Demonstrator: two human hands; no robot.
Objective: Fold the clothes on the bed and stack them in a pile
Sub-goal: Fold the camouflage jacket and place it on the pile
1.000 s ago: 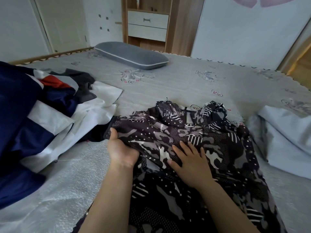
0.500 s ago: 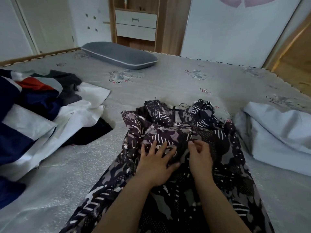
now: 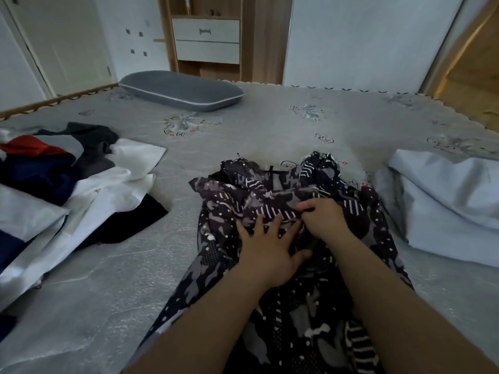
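Right hand grip pinching one patterned garment, left hand flat on it

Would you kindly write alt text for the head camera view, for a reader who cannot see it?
A person's left hand presses flat on a dark camouflage-patterned garment on a grey quilted bed while the right hand pinches a fold of it. A heap of unfolded navy, white and red clothes lies left; a grey pillow lies beyond.

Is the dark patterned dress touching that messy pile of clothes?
Apart. The head view shows bare grey bed cover between the dress and the pile of clothes on the left.
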